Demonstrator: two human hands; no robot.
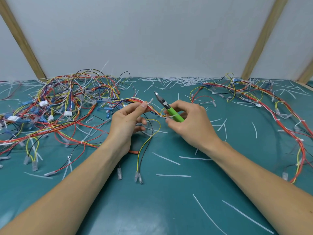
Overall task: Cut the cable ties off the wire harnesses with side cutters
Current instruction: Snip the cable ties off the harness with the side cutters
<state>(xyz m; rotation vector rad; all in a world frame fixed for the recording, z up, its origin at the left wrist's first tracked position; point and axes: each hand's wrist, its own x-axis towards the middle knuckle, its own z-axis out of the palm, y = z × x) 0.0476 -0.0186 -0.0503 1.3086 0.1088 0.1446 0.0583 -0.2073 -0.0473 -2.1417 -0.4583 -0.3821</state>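
A smooth teal counter (169, 200) carries tangled red, yellow and black wire harnesses (67, 102). Above its middle, the left hand (125, 122) pinches one bundle beside a white plastic cable tie (150, 101); the right hand's (191, 122) grip wraps green-handled steel side cutters (169, 108).

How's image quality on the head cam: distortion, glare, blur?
Head view: clear wide-angle bowing, the wooden posts splay outward and the table edge curves; lighting soft and even, only faint shadows under the hands; mild sheen on the green mat near the bottom edge; side cutters, left hand and right hand sharp; the far wire pile slightly softer.
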